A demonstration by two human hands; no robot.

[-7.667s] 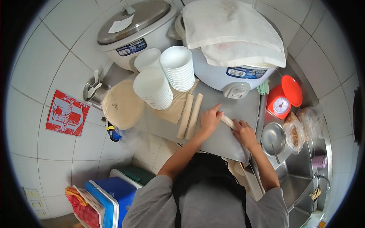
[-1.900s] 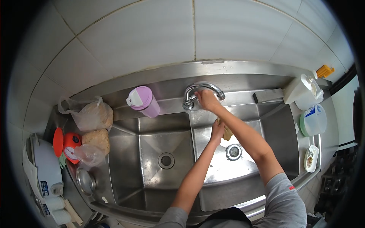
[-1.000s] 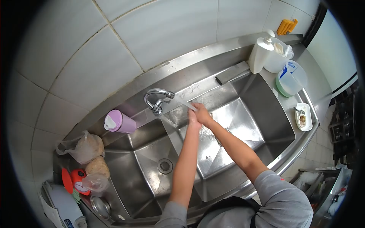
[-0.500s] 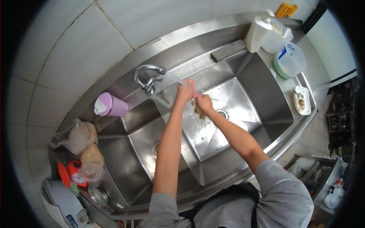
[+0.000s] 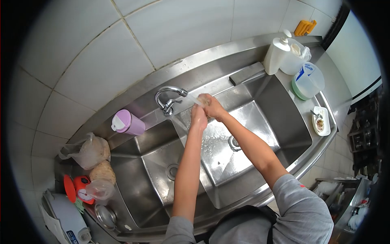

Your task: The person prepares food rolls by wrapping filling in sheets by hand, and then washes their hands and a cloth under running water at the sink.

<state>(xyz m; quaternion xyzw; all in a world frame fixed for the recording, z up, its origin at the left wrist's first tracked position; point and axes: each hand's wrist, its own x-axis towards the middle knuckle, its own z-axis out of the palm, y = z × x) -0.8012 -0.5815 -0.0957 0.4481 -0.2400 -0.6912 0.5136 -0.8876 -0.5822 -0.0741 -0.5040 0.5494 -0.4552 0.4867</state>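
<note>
Water runs from the chrome faucet (image 5: 170,95) onto my two hands, which meet above the right basin of the steel sink (image 5: 284,110). My right hand (image 5: 214,109) is closed, with a small pale brownish piece at its fingers; water and blur hide what it is. Just below and to the left, my left hand (image 5: 198,117) touches the right one under the stream. Its fingers are mostly covered, so their grip does not show.
A lilac jug (image 5: 129,123) stands left of the faucet. Bagged food (image 5: 94,152) and a red scale (image 5: 83,189) sit at the left edge. On the right are a pump bottle (image 5: 278,55), a clear tub (image 5: 308,81) and a white dish (image 5: 321,121) with a spoon.
My right hand has risen toward the faucet, over the left one. The brownish strip that hung below it is now mostly hidden. The whole view has shifted a little.
</note>
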